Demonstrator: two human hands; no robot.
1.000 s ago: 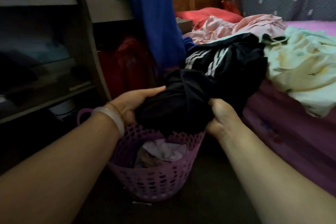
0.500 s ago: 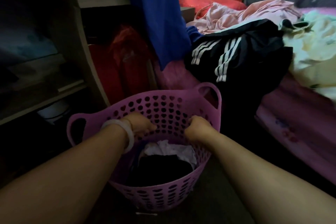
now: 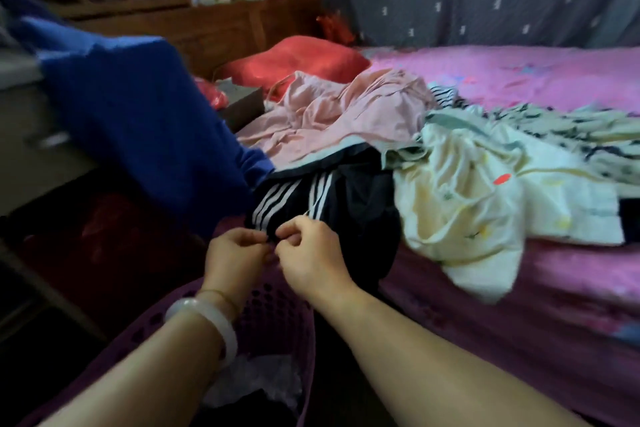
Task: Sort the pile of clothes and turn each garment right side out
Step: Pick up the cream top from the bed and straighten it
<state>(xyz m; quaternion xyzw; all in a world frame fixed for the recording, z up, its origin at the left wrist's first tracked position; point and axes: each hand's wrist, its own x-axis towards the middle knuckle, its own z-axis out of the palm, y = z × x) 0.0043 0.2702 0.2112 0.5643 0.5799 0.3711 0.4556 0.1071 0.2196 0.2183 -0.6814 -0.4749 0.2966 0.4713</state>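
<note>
A black garment with white stripes (image 3: pixel 346 198) hangs over the near edge of the bed. My left hand (image 3: pixel 235 253) and my right hand (image 3: pixel 308 253) meet side by side at its lower striped hem, each pinching the cloth with curled fingers. Behind it on the bed lie a pink garment (image 3: pixel 339 114), a cream printed garment (image 3: pixel 478 198) and a striped piece (image 3: pixel 571 128). Below my wrists stands the purple laundry basket (image 3: pixel 277 308) with a white cloth (image 3: pixel 256 381) and something dark inside.
A blue garment (image 3: pixel 138 128) hangs at the left over a cabinet edge. The bed has a pink sheet (image 3: pixel 519 80) and a red pillow (image 3: pixel 294 62). A wooden headboard shelf (image 3: pixel 173 10) stands behind. A dark red object (image 3: pixel 104 229) sits low at left.
A black bundle I held went down into the basket. Both hands then left the basket and rose to the striped black garment on the bed edge, now pinching its hem.
</note>
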